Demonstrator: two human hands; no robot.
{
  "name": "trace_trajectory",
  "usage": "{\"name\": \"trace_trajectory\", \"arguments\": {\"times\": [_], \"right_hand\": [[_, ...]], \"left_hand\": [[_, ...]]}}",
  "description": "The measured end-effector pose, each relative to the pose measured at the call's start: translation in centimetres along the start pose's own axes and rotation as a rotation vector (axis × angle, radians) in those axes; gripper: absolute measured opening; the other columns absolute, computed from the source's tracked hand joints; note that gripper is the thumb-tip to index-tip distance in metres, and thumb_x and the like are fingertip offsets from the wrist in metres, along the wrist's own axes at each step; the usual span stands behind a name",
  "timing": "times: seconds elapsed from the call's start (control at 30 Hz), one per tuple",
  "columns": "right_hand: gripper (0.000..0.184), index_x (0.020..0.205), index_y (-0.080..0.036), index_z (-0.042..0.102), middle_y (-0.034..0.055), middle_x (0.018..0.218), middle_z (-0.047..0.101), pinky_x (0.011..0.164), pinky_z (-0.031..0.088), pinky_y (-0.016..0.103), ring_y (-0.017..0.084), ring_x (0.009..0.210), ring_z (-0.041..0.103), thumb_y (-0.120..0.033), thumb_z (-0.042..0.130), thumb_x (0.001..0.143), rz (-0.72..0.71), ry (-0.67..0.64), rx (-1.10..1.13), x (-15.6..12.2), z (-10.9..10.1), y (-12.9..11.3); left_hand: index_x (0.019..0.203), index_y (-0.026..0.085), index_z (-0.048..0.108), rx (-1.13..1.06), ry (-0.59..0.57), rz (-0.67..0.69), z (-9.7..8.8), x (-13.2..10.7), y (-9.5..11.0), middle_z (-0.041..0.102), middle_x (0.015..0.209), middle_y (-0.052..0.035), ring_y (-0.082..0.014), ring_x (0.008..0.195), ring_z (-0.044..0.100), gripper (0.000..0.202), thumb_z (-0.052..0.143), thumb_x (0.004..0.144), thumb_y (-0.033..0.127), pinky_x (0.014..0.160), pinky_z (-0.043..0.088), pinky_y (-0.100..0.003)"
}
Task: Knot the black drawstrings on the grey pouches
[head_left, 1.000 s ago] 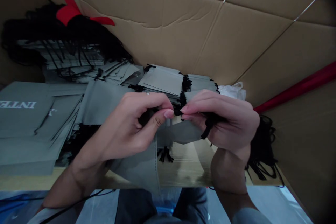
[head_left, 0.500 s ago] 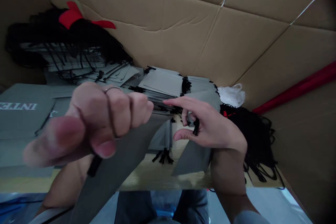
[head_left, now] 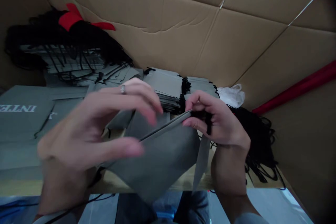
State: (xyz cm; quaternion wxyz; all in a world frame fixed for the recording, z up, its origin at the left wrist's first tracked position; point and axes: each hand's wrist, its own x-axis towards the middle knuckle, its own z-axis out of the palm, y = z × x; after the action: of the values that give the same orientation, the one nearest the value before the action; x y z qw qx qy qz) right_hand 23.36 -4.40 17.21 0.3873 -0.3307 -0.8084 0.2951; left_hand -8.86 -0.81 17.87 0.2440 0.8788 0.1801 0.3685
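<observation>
Brown corrugated cardboard (head_left: 154, 3) rises in creased panels in front of me, and a red tube (head_left: 296, 85) slants across it on my right. Below runs a pale wooden tabletop (head_left: 110, 186), with my dark trousers (head_left: 133, 210) showing past its near edge. On the table, a grey bag with white lettering (head_left: 21, 108) lies to my left, and stacks of grey fabric pouches (head_left: 164, 85) sit toward the back. Behind them on the left is a black tangle of cord with a red ribbon (head_left: 69, 19) on top. To the right are a white plastic bag (head_left: 232, 96) and a heap of black cords (head_left: 258, 136).

One grey pouch (head_left: 157, 161) is between my hands, over the table's near edge. My right hand (head_left: 217, 119) is pinched on its top edge and on its black drawstring (head_left: 206, 117), gripping them between thumb and fingers. My left hand (head_left: 84, 129) is blurred, its thumb and fingers spread apart around the pouch's upper part; I cannot tell whether they touch it. A ring (head_left: 122, 89) sits on one left finger.
</observation>
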Motion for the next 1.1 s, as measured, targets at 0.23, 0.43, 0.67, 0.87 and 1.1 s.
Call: {"name": "trace_trajectory", "arguments": {"times": [0.23, 0.43, 0.67, 0.87, 1.1], "right_hand": [[0.036, 0.109, -0.025, 0.068, -0.0053, 0.089, 0.071, 0.059, 0.045, 0.024, 0.009, 0.065, 0.056, -0.034, 0.100, 0.095, -0.006, 0.164, -0.108, 0.0, 1.0, -0.1], [0.024, 0.111, -0.025, 0.078, -0.0022, 0.097, 0.076, 0.067, 0.049, 0.028, 0.012, 0.074, 0.059, -0.031, 0.097, 0.098, -0.069, 0.162, -0.183, -0.3, 0.0, -0.4], [0.029, 0.094, -0.027, 0.070, -0.0017, 0.091, 0.074, 0.063, 0.049, 0.032, 0.015, 0.072, 0.065, -0.031, 0.098, 0.097, -0.087, 0.225, 0.000, -0.3, 1.0, -0.5], [0.032, 0.093, -0.023, 0.074, -0.0044, 0.077, 0.071, 0.062, 0.048, 0.027, 0.011, 0.065, 0.058, -0.042, 0.098, 0.096, 0.037, 0.039, -0.140, 0.3, 0.9, -0.8], [0.037, 0.086, -0.024, 0.077, -0.0029, 0.071, 0.072, 0.054, 0.041, 0.029, 0.012, 0.060, 0.055, -0.055, 0.095, 0.098, 0.131, 0.164, -0.254, -0.2, -0.1, -0.8]], "left_hand": [[0.119, 0.023, 0.071, -0.235, -0.204, -0.299, 3.7, 3.0, 0.3, 0.077, 0.090, 0.0019, -0.0109, 0.074, 0.067, 0.011, 0.064, 0.113, 0.027, 0.056, 0.049, -0.017], [0.108, 0.023, 0.068, -0.156, -0.153, -0.328, 3.2, 2.5, 0.4, 0.075, 0.094, 0.0001, -0.0134, 0.079, 0.069, 0.007, 0.072, 0.102, 0.025, 0.065, 0.056, -0.021], [0.109, 0.020, 0.074, -0.592, -0.030, -0.327, 6.1, 3.8, 1.3, 0.080, 0.099, -0.0007, -0.0121, 0.088, 0.077, 0.006, 0.076, 0.104, 0.019, 0.075, 0.063, -0.021], [0.105, 0.019, 0.074, -0.337, 0.161, -0.376, 5.7, 3.7, 0.3, 0.079, 0.095, -0.0011, -0.0144, 0.083, 0.074, 0.010, 0.079, 0.099, 0.026, 0.074, 0.059, -0.025], [0.086, 0.017, 0.074, 0.367, -0.408, -0.511, 8.3, 2.9, -1.4, 0.072, 0.077, -0.0067, -0.0206, 0.070, 0.068, 0.032, 0.064, 0.112, 0.032, 0.065, 0.046, -0.033]]}}
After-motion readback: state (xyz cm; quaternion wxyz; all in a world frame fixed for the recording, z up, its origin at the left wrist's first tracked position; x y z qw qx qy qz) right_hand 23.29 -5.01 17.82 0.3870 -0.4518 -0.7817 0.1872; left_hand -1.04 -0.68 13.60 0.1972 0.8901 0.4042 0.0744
